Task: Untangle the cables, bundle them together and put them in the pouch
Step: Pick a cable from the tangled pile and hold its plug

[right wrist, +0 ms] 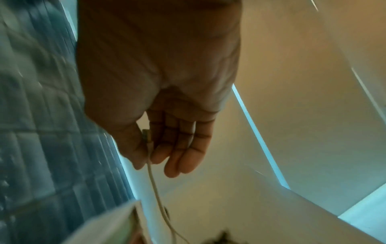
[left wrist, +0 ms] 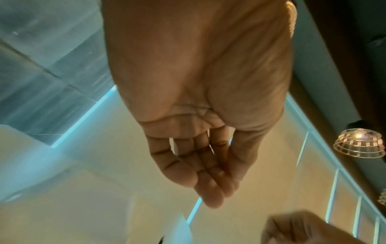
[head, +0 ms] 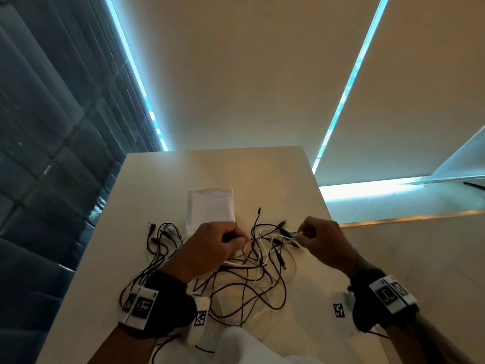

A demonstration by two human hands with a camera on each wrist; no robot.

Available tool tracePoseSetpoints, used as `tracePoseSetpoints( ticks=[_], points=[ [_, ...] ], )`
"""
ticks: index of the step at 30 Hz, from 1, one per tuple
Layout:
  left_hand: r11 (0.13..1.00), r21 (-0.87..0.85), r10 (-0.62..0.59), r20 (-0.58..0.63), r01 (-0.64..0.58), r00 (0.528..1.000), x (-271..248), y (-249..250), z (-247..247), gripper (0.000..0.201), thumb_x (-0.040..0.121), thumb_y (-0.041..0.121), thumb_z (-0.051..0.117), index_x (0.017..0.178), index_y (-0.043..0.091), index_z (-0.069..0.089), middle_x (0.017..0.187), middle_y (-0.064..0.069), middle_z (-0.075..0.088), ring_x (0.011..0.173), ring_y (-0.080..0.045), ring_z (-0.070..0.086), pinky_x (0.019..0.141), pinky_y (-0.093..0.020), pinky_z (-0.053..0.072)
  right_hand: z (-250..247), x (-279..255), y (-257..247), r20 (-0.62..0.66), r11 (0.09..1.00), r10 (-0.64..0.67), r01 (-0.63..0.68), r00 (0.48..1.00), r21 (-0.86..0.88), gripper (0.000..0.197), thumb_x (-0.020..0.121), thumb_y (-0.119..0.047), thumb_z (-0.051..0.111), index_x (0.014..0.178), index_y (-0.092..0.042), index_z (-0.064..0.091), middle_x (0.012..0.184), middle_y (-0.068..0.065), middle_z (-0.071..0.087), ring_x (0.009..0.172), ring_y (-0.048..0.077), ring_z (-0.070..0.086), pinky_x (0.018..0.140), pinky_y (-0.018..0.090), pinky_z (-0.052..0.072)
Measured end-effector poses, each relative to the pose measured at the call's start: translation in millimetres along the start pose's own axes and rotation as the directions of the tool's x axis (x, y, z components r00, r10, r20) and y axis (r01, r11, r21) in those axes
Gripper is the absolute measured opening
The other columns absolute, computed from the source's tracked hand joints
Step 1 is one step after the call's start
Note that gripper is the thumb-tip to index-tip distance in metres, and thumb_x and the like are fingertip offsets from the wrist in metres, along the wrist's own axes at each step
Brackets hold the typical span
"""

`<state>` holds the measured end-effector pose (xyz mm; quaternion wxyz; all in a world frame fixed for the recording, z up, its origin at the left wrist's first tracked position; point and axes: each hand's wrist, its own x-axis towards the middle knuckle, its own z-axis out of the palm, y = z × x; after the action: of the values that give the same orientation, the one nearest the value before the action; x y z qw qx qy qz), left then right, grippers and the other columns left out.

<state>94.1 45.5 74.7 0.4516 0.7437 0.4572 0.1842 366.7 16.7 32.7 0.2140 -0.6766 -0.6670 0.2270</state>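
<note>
On the white bench (head: 301,174), a tangle of black and white cables (head: 244,279) spreads across the middle. The left hand (head: 212,248) curls over the tangle; whether it grips a strand cannot be told. Behind it lies the white pouch (head: 211,203), toward the far edge. The right hand (head: 322,241) pinches a white cable (right wrist: 155,189) between thumb and forefinger.
</note>
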Motion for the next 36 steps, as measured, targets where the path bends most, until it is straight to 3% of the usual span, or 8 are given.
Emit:
tracePoseSetpoints(
  ticks=[4,7,11,16,22,24,28,36],
  points=[
    [0.990,0.076,0.115,0.041,-0.118,0.993,26.7,22.8,18.3,0.025,0.092,0.027,0.059,0.116,0.023,0.064,0.102,0.009,0.061,0.090,-0.005,0.062,0.075,-0.022,0.054,-20.2,2.0,-54.7,-0.112,0.975,-0.121,0.139,0.986,0.171,0.008,0.083,-0.020,0.073,0.084,-0.017,0.066,0.070,-0.011,0.063,0.062,0.000,0.060,0.062,0.005,0.046],
    [0.975,0.107,0.192,0.027,-0.194,0.981,38.4,25.3,32.3,0.023,0.091,0.023,0.061,0.113,0.030,0.065,0.103,0.003,0.063,0.091,-0.008,0.062,0.079,-0.024,0.052,-21.9,2.9,-79.3,-0.141,0.926,-0.164,0.202,0.976,0.318,0.007,0.081,-0.023,0.074,0.081,-0.021,0.067,0.071,-0.007,0.068,0.065,0.005,0.064,0.062,0.015,0.053],
    [0.964,0.009,0.263,-0.131,-0.264,0.956,38.6,21.1,37.3,0.028,0.089,0.002,0.057,0.102,0.023,0.068,0.095,0.002,0.070,0.087,-0.007,0.065,0.080,-0.023,0.054,-14.7,6.4,-90.3,-0.251,0.842,-0.140,0.249,0.958,0.479,0.007,0.082,-0.018,0.074,0.087,-0.017,0.069,0.080,-0.001,0.071,0.073,0.011,0.067,0.067,0.022,0.056],
    [0.952,-0.078,0.238,-0.414,-0.295,0.879,36.2,23.0,26.7,0.018,0.096,0.019,0.053,0.095,0.012,0.070,0.075,0.007,0.066,0.071,-0.003,0.065,0.065,-0.016,0.051,11.2,9.2,-85.3,-0.097,0.796,-0.099,0.137,0.990,0.590,0.027,0.092,-0.032,0.057,0.111,-0.013,0.056,0.103,-0.003,0.066,0.095,0.006,0.065,0.078,0.025,0.054],
    [0.879,-0.355,0.092,-0.528,-0.317,0.845,27.9,53.4,12.6,0.038,0.101,0.029,0.037,0.081,0.013,0.065,0.059,0.004,0.058,0.058,-0.011,0.057,0.054,-0.022,0.047,38.4,5.5,-100.1,-0.150,0.642,-0.206,0.249,0.967,0.725,0.031,0.100,-0.031,0.046,0.089,-0.009,0.065,0.073,0.005,0.059,0.064,0.009,0.051,0.059,0.025,0.044],
    [0.763,-0.539,0.042,-0.507,-0.355,0.861,25.5,57.5,7.9,0.043,0.098,0.038,0.036,0.073,0.009,0.056,0.050,0.004,0.047,0.051,-0.022,0.047,0.051,-0.034,0.041,42.4,7.3,-102.3,-0.150,0.643,-0.227,0.264,0.962,0.719,0.030,0.101,-0.022,0.045,0.082,-0.006,0.062,0.066,-0.009,0.054,0.060,0.000,0.044,0.059,0.015,0.037],
    [0.535,-0.760,-0.042,-0.461,-0.370,0.886,20.3,60.3,-2.1,0.040,0.091,0.041,0.038,0.068,0.009,0.046,0.048,0.004,0.029,0.043,-0.011,0.024,0.046,-0.032,0.017,49.3,11.5,-98.1,-0.071,0.689,-0.222,0.209,0.972,0.694,0.029,0.100,-0.013,0.045,0.076,-0.007,0.059,0.066,-0.012,0.052,0.064,0.002,0.044,0.063,0.014,0.037],
    [0.511,-0.755,-0.089,-0.522,-0.411,0.848,1.8,64.4,-22.3,0.042,0.102,0.029,0.031,0.069,0.010,0.048,0.050,0.005,0.029,0.039,-0.007,0.020,0.042,-0.028,0.011,90.7,17.6,-65.0,0.032,0.822,-0.127,0.087,0.991,0.563,0.027,0.097,-0.012,0.051,0.072,-0.015,0.061,0.068,0.005,0.056,0.065,0.017,0.050,0.063,0.034,0.043]
  ],
)
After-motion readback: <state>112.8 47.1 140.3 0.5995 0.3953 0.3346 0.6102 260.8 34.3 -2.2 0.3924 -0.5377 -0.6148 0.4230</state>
